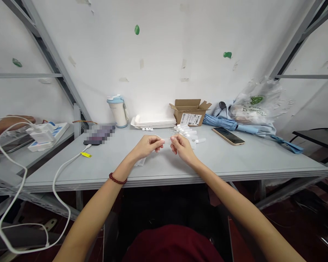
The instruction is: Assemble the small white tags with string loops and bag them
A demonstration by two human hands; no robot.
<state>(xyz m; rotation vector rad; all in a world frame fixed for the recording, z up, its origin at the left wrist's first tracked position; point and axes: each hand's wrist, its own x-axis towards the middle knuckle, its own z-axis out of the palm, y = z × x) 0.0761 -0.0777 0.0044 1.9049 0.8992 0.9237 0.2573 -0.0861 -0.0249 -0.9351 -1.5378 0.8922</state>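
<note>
Our left hand [151, 143] and right hand [181, 147] pinch opposite ends of a small translucent piece [167, 140], its long axis roughly nine to three o'clock, neither nearer.

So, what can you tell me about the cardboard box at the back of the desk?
The cardboard box is small, plain brown and open-topped, with its flaps up or splayed outward. A white label with dark print and a barcode covers much of its front. It sits upright near the wall, between a stack of flat white items and a folded blue umbrella. I can't tell whether those neighbours touch it, or what is inside. Neither the left hand nor the right hand is touching it.
</note>
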